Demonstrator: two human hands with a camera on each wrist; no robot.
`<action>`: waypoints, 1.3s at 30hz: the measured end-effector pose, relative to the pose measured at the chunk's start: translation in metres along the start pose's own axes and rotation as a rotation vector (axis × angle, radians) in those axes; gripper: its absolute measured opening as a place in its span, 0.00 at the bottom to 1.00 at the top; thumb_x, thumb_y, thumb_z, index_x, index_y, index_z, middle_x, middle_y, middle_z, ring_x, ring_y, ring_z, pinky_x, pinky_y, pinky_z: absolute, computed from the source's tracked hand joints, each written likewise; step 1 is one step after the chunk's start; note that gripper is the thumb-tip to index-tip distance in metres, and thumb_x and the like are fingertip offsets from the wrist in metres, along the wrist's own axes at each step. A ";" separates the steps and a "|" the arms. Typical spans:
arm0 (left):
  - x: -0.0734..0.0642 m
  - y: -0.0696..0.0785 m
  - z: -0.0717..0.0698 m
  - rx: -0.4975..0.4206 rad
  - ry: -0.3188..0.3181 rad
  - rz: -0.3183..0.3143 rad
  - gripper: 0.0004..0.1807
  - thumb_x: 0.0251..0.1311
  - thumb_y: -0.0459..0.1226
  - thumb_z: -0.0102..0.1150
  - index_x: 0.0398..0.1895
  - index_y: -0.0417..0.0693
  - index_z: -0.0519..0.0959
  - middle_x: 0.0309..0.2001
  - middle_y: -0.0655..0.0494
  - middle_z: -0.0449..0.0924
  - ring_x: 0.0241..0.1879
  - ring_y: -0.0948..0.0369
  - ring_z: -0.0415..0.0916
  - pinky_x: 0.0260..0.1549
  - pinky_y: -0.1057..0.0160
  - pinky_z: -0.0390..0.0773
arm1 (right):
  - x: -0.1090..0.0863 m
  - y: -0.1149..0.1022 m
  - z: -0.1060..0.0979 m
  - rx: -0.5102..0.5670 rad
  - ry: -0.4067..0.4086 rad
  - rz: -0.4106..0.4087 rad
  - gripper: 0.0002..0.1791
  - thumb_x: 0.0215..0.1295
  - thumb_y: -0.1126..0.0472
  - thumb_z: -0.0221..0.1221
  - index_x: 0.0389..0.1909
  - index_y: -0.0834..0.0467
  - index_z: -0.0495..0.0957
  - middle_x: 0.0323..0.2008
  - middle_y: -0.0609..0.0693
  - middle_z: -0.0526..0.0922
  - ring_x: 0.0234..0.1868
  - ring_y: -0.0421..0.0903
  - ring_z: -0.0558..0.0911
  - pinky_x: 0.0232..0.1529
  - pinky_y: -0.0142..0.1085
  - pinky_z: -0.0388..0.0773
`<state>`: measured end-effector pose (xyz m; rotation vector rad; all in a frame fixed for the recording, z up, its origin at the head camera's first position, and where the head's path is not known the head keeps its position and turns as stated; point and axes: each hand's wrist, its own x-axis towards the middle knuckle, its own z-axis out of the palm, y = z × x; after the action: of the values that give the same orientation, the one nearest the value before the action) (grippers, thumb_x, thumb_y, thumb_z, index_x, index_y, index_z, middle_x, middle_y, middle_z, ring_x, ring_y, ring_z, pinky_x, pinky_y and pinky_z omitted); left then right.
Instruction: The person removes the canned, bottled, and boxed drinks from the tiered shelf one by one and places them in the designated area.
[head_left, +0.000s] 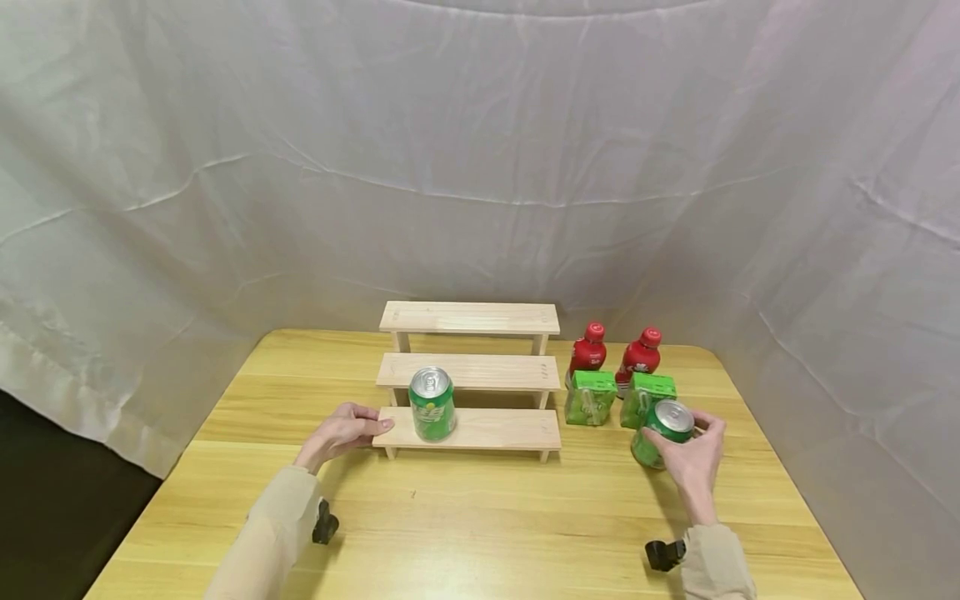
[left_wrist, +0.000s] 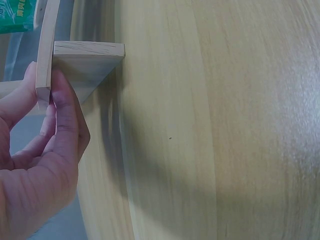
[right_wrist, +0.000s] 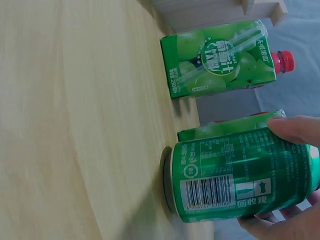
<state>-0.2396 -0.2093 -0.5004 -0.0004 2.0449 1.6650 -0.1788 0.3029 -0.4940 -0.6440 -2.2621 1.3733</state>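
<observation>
A three-step wooden shelf (head_left: 495, 427) stands in the middle of the table. My left hand (head_left: 348, 429) pinches the left end of its lowest step, thumb above and fingers beneath, as the left wrist view shows. On that step, near the left end, a green soda can (head_left: 432, 408) stands upright. To the right of the shelf, my right hand (head_left: 693, 457) grips a second green soda can (right_wrist: 235, 175) around its sides, fingers near its top. This can is upright, its base close over the tabletop in the right wrist view.
Two green juice boxes (head_left: 591, 398) stand right of the shelf, one of them (head_left: 647, 396) just behind the held can. Behind the boxes are two red-capped bottles (head_left: 587, 352). A pale curtain (head_left: 480, 167) surrounds the back and sides of the wooden table (head_left: 480, 525).
</observation>
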 end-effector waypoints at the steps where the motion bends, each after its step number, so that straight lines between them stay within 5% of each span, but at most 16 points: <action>1: 0.000 0.000 0.000 -0.002 0.000 0.000 0.18 0.68 0.34 0.60 0.51 0.25 0.71 0.36 0.58 0.79 0.37 0.65 0.78 0.46 0.65 0.83 | 0.000 0.000 0.000 0.002 -0.004 -0.001 0.45 0.51 0.68 0.73 0.66 0.67 0.56 0.62 0.67 0.65 0.62 0.61 0.69 0.61 0.50 0.68; 5: 0.001 -0.001 0.000 -0.002 0.003 -0.003 0.19 0.68 0.34 0.60 0.52 0.25 0.70 0.36 0.57 0.78 0.37 0.65 0.77 0.46 0.65 0.83 | 0.001 0.002 -0.002 -0.005 -0.027 -0.006 0.46 0.51 0.67 0.73 0.66 0.68 0.55 0.63 0.68 0.64 0.63 0.62 0.68 0.63 0.53 0.68; 12: 0.001 -0.001 0.000 0.012 0.024 -0.017 0.29 0.68 0.34 0.61 0.60 0.19 0.64 0.43 0.51 0.79 0.41 0.64 0.78 0.60 0.53 0.81 | 0.003 0.003 -0.003 -0.020 -0.061 -0.049 0.47 0.52 0.67 0.72 0.66 0.69 0.53 0.63 0.71 0.62 0.62 0.65 0.68 0.62 0.56 0.68; 18: 0.000 0.000 0.001 0.002 0.019 -0.017 0.21 0.68 0.34 0.60 0.54 0.23 0.69 0.38 0.55 0.77 0.39 0.65 0.77 0.48 0.65 0.83 | 0.004 0.002 -0.005 -0.041 -0.080 -0.108 0.46 0.52 0.68 0.71 0.67 0.68 0.54 0.63 0.70 0.62 0.61 0.61 0.67 0.60 0.47 0.65; 24: -0.001 -0.001 0.002 0.018 0.034 -0.025 0.27 0.68 0.35 0.61 0.58 0.20 0.66 0.41 0.53 0.78 0.40 0.64 0.77 0.52 0.61 0.83 | 0.006 -0.004 -0.005 -0.052 -0.050 -0.219 0.48 0.50 0.63 0.74 0.68 0.67 0.56 0.62 0.69 0.61 0.62 0.61 0.61 0.59 0.51 0.60; 30: 0.002 -0.001 0.002 -0.011 0.015 -0.010 0.25 0.67 0.34 0.61 0.57 0.20 0.68 0.39 0.54 0.81 0.39 0.65 0.79 0.48 0.64 0.83 | 0.013 -0.021 -0.006 -0.092 -0.042 -0.288 0.49 0.49 0.60 0.75 0.68 0.65 0.58 0.63 0.68 0.62 0.63 0.64 0.59 0.63 0.58 0.56; 39: -0.001 0.001 0.001 0.003 0.015 -0.011 0.28 0.68 0.34 0.60 0.60 0.18 0.65 0.42 0.52 0.80 0.40 0.65 0.79 0.54 0.59 0.83 | 0.020 -0.060 0.009 -0.122 -0.120 -0.411 0.46 0.52 0.59 0.74 0.68 0.63 0.60 0.63 0.68 0.60 0.64 0.63 0.58 0.63 0.60 0.58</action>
<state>-0.2386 -0.2084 -0.4995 -0.0232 2.0541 1.6603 -0.2104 0.2842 -0.4421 -0.1180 -2.4131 1.1035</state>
